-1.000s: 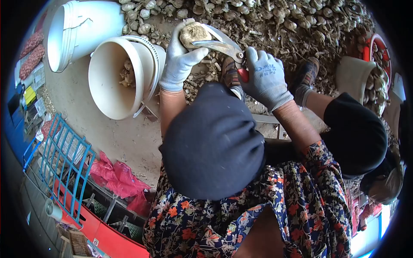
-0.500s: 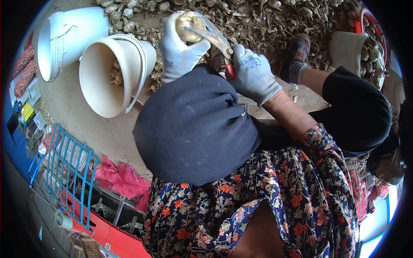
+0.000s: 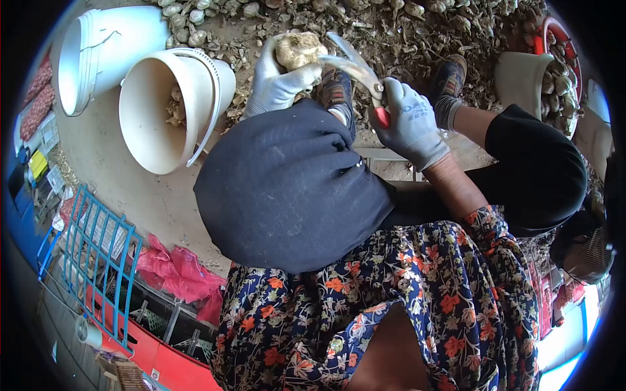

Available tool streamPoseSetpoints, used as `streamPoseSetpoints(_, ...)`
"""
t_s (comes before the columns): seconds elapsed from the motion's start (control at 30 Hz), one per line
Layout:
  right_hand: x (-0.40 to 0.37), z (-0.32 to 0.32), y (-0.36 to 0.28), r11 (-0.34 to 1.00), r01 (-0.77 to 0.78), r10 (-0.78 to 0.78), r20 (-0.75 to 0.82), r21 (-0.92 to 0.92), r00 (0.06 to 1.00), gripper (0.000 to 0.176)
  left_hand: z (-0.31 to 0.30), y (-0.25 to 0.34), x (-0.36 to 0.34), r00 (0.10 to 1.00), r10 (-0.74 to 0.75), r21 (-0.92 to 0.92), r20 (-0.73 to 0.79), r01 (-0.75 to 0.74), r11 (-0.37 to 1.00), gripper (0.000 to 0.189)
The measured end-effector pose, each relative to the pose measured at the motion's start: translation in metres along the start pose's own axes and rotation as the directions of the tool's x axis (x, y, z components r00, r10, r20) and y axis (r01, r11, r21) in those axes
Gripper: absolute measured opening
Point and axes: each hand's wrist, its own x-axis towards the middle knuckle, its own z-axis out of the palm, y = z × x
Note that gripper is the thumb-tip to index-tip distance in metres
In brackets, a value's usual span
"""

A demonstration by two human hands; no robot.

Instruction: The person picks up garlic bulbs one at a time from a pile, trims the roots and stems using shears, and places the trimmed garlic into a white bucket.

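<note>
I see a garlic bulb (image 3: 298, 49) held up at the shears (image 3: 355, 68).
The left hand (image 3: 277, 81) wraps around the bulb. The right hand (image 3: 409, 122) grips the shears' red handles, long axis slanting up-left, blades parted, tips at the bulb.

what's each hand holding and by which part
Left hand cups a garlic bulb from below; right hand holds shears by their red handles.

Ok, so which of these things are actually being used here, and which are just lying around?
In use: garlic bulb in the left hand; shears in the right hand; likely the tilted bucket with bulbs inside and the garlic heap on the ground.
Lying about: second white bucket; pink bags; blue rack.
</note>
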Motion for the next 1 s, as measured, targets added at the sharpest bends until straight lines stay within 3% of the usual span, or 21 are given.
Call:
streamPoseSetpoints(0.03, -0.001, 0.002, -0.004, 0.996, 0.037, -0.04, -0.036, -0.077, 0.999, 0.036, -0.001, -0.001, -0.002, 1.0, 0.001, 0.001, 0.002, -0.001, 1.0, 0.063)
streamPoseSetpoints(0.07, 0.002, 0.002, -0.009, 0.994, 0.0, 0.003, 0.033, -0.113, 0.999, 0.039, -0.002, -0.005, -0.002, 0.999, 0.032, 0.079, 0.025, -0.034, 0.996, 0.061)
streamPoseSetpoints(0.17, 0.018, 0.007, -0.018, 0.994, 0.081, -0.082, -0.019, -0.08, 0.996, 0.036, 0.0, -0.011, 0.001, 0.995, 0.06, 0.243, 0.079, -0.077, 0.967, 0.059)
streamPoseSetpoints(0.2, 0.025, 0.006, -0.023, 0.992, -0.086, 0.077, 0.103, 0.09, 0.992, 0.032, 0.0, -0.011, 0.001, 0.993, 0.057, 0.329, 0.102, -0.088, 0.94, 0.06)
streamPoseSetpoints(0.23, 0.032, 0.008, -0.023, 0.992, -0.081, 0.071, 0.105, 0.094, 0.992, 0.032, -0.001, -0.01, 0.001, 0.991, 0.05, 0.414, 0.123, -0.097, 0.905, 0.06)
streamPoseSetpoints(0.3, 0.044, 0.012, -0.021, 0.948, -0.224, 0.195, 0.14, 0.227, 0.971, 0.031, -0.004, -0.012, 0.004, 0.995, 0.023, 0.37, 0.096, -0.057, 0.927, 0.059)
streamPoseSetpoints(0.33, 0.04, 0.011, -0.016, 0.92, -0.221, 0.2, 0.098, 0.324, 0.975, 0.029, -0.011, -0.021, 0.012, 0.987, 0.111, 0.075, 0.113, -0.12, 0.99, 0.055)
streamPoseSetpoints(0.37, 0.034, 0.007, -0.011, 0.921, -0.215, 0.196, 0.09, 0.325, 0.976, 0.029, -0.013, -0.02, 0.018, 0.974, 0.204, -0.23, 0.101, -0.177, 0.957, 0.052)
streamPoseSetpoints(0.43, 0.02, -0.001, 0.001, 0.531, -0.53, 0.174, 0.527, 0.661, 0.832, 0.027, -0.013, -0.02, 0.017, 0.955, 0.24, -0.49, 0.174, -0.128, 0.862, 0.044)
streamPoseSetpoints(0.47, 0.013, 0.0, 0.0, 0.578, -0.471, 0.157, 0.476, 0.666, 0.865, 0.027, -0.016, -0.025, 0.021, 0.955, 0.243, -0.564, 0.172, -0.107, 0.819, 0.043)
streamPoseSetpoints(0.5, 0.006, -0.005, 0.0, 0.537, -0.502, 0.144, 0.513, 0.677, 0.846, 0.031, -0.018, -0.031, 0.022, 0.956, 0.241, -0.635, 0.169, -0.082, 0.768, 0.043)
streamPoseSetpoints(0.57, 0.011, -0.014, 0.001, 0.409, -0.629, -0.003, 0.69, 0.661, 0.724, 0.035, -0.019, -0.036, 0.02, 0.962, 0.224, -0.629, 0.159, -0.077, 0.774, 0.043)
streamPoseSetpoints(0.6, 0.014, -0.014, -0.002, 0.407, -0.63, -0.003, 0.691, 0.661, 0.723, 0.035, -0.019, -0.036, 0.019, 0.966, 0.209, -0.616, 0.152, -0.073, 0.784, 0.043)
streamPoseSetpoints(0.67, 0.025, -0.01, -0.012, 0.608, -0.408, -0.069, 0.557, 0.681, 0.827, 0.052, -0.014, -0.029, 0.011, 0.978, 0.168, -0.544, 0.123, -0.075, 0.836, 0.042)
streamPoseSetpoints(0.7, 0.029, -0.008, -0.014, 0.609, -0.406, -0.071, 0.556, 0.682, 0.828, 0.052, -0.011, -0.026, 0.008, 0.988, 0.129, -0.471, 0.086, -0.074, 0.879, 0.042)
streamPoseSetpoints(0.77, 0.036, -0.005, -0.022, 0.729, -0.302, -0.044, 0.482, 0.614, 0.875, 0.058, -0.009, -0.023, 0.007, 0.983, 0.141, -0.452, 0.118, -0.073, 0.889, 0.04)
streamPoseSetpoints(0.8, 0.037, -0.007, -0.026, 0.776, -0.293, -0.009, 0.474, 0.558, 0.88, 0.059, -0.006, -0.024, 0.006, 0.992, 0.113, -0.413, 0.061, -0.078, 0.907, 0.038)
streamPoseSetpoints(0.83, 0.039, -0.006, -0.026, 0.778, -0.29, -0.012, 0.474, 0.558, 0.88, 0.059, -0.004, -0.024, 0.005, 0.996, 0.086, -0.373, 0.002, -0.079, 0.924, 0.036)
streamPoseSetpoints(0.9, 0.04, 0.0, -0.025, 0.838, -0.308, 0.062, 0.483, 0.45, 0.873, 0.054, -0.012, -0.03, 0.01, 0.988, 0.138, -0.362, 0.064, -0.106, 0.926, 0.037)
streamPoseSetpoints(0.93, 0.036, 0.005, -0.023, 0.856, -0.232, 0.028, 0.407, 0.462, 0.913, 0.048, -0.013, -0.032, 0.011, 0.989, 0.122, -0.319, 0.087, -0.088, 0.944, 0.039)
streamPoseSetpoints(1.0, 0.033, 0.008, -0.017, 0.877, -0.209, 0.016, 0.408, 0.433, 0.913, 0.042, -0.03, -0.039, 0.017, 0.982, 0.066, -0.221, 0.175, -0.026, 0.975, 0.044)
